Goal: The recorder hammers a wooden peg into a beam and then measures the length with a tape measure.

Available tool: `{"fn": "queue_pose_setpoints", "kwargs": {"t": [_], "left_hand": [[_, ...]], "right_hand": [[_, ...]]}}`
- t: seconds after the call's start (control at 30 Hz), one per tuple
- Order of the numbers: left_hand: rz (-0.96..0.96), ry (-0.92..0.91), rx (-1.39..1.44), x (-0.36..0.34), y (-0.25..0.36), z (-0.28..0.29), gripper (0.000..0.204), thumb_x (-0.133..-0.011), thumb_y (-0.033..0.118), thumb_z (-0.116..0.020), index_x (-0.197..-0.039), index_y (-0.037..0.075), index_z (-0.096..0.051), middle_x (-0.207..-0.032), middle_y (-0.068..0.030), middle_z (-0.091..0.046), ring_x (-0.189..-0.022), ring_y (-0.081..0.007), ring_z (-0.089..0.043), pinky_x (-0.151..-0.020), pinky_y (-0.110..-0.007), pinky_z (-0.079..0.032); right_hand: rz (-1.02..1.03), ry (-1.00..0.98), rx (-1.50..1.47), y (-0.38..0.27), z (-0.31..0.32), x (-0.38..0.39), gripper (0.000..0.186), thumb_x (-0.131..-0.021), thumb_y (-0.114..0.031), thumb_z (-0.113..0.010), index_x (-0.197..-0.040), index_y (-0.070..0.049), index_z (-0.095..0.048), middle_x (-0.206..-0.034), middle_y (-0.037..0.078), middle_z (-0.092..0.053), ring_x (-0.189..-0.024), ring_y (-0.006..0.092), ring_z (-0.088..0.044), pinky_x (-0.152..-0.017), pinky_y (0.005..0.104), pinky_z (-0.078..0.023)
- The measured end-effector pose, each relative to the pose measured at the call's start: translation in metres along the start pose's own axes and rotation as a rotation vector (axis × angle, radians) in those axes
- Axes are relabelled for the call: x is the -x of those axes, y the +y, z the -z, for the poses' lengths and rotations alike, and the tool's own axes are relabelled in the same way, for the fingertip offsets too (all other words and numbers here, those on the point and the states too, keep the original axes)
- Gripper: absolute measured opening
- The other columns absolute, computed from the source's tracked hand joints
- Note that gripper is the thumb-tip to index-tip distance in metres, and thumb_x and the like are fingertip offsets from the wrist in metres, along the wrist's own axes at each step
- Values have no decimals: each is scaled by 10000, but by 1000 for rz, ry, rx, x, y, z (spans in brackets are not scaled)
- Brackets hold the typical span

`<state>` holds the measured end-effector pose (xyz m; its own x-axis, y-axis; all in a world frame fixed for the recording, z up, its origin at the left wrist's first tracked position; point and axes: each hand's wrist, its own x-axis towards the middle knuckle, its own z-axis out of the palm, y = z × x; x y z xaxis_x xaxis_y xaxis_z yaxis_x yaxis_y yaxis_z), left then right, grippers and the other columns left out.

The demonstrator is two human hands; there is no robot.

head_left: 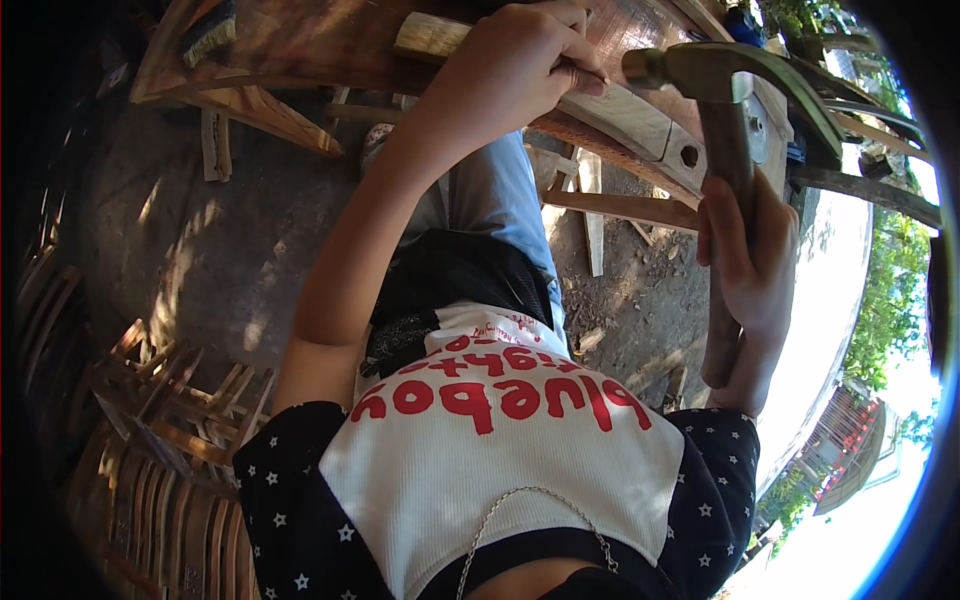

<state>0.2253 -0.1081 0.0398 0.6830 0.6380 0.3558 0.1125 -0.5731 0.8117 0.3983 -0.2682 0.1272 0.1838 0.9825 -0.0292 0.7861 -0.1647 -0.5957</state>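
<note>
My right hand [755, 260] is wrapped round the wooden handle of a claw hammer [700, 72], raised at the right with its metal head up. The hammer's face points left, towards my left hand [530, 60]. That hand is closed in a pinch over a long wooden piece [630, 120]; whatever sits between its fingertips is hidden. Near its right end the piece has a round dark hole. It lies along the near edge of a wooden worktable [330, 45], passing beneath my left hand.
A brush [210, 35] lies on the table's far left. Wooden braces [270, 120] stand under the table. Slatted wooden furniture frames [180, 420] are piled at the lower left. Wood offcuts [590, 215] are on the ground below, and trees show at the right.
</note>
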Motion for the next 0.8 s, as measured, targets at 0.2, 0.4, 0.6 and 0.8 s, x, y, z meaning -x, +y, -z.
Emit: {"fn": "queue_pose_setpoints", "kwargs": {"t": [0.2, 0.4, 0.6, 0.8], "left_hand": [[-38, 58, 6, 2, -5, -4, 156, -755, -72, -658, -907, -58, -692, -851, -146, -574, -813, -302, -607, -750, -379, -488], [41, -23, 79, 1, 8, 2, 148, -745, -83, -657, -888, -69, -691, -828, -145, -561, -791, -293, -601, -735, -366, -484], [-61, 169, 2, 2, 5, -8, 148, -733, -121, -648, -866, -74, -689, -799, -138, -577, -753, -264, -607, -683, -344, -482], [16, 117, 82, -1, 4, -7, 153, -734, -132, -642, -871, -82, -686, -773, -134, -580, -725, -240, -605, -668, -332, -477]], "right_hand": [[148, 4, 72, 14, -10, 0, 152, -932, -122, -563, -919, 26, -594, -542, 97, -562, -452, 170, -582, -443, 322, -407], [41, 3, 17, 13, -9, -2, 151, -917, -111, -579, -916, 40, -578, -573, 151, -553, -501, 264, -600, -491, 355, -424], [97, 11, 4, 21, -5, 3, 201, -926, -148, -589, -966, 48, -594, -571, 123, -554, -469, 209, -572, -469, 337, -410], [-20, 68, -84, 22, 1, 9, 261, -960, -225, -569, -996, 29, -617, -540, 51, -558, -449, 108, -549, -427, 277, -386]]}}
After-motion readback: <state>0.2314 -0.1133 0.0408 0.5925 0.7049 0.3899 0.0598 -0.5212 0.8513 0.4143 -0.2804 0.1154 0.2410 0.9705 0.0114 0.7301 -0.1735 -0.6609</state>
